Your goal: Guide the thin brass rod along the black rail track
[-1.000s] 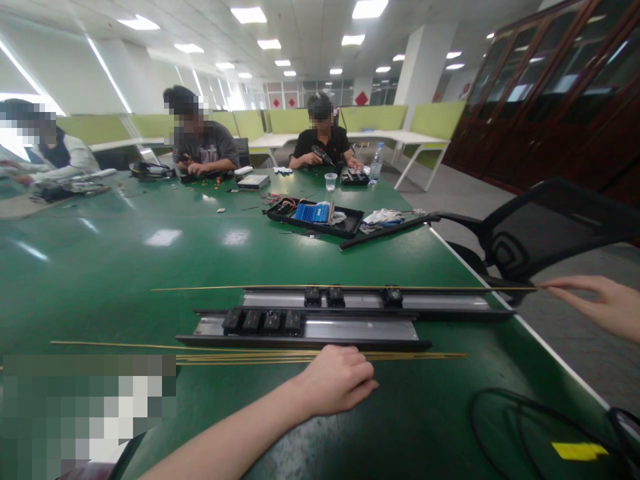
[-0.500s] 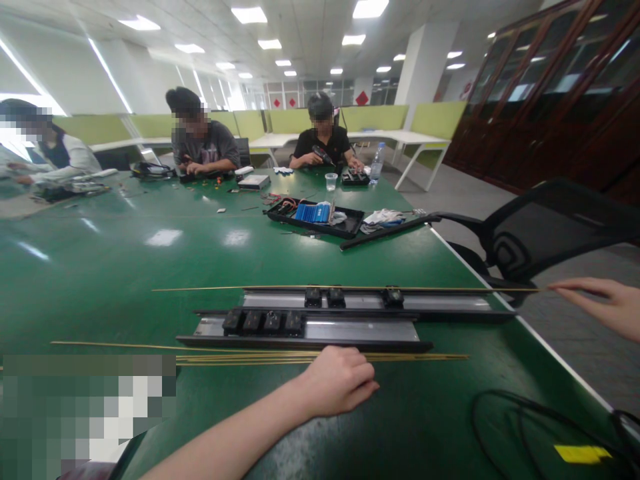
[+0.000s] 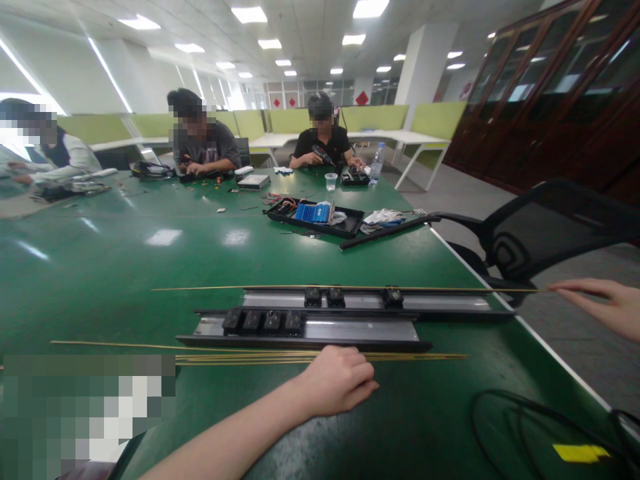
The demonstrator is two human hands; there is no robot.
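Observation:
At the far right, my right hand [image 3: 603,303] pinches the end of a thin brass-coloured rod [image 3: 200,289]. That rod runs level to the left, along the far side of a long metal rail [image 3: 445,303] carrying several black blocks [image 3: 336,297]. A second, nearer rail [image 3: 360,331] bears several more black blocks [image 3: 272,323] grouped at its left. My left hand [image 3: 345,380] rests on the table with its fingers curled, over a bundle of similar thin rods [image 3: 240,358]. Its palm is hidden, so whether it grips anything does not show.
The rails lie on a green table [image 3: 125,267] with a white right edge. Beyond are a black tray [image 3: 345,227], gloves [image 3: 384,219] and a black bar [image 3: 385,233]. A cable [image 3: 520,400] lies front right, near a chair [image 3: 540,233]. Several people sit across the table.

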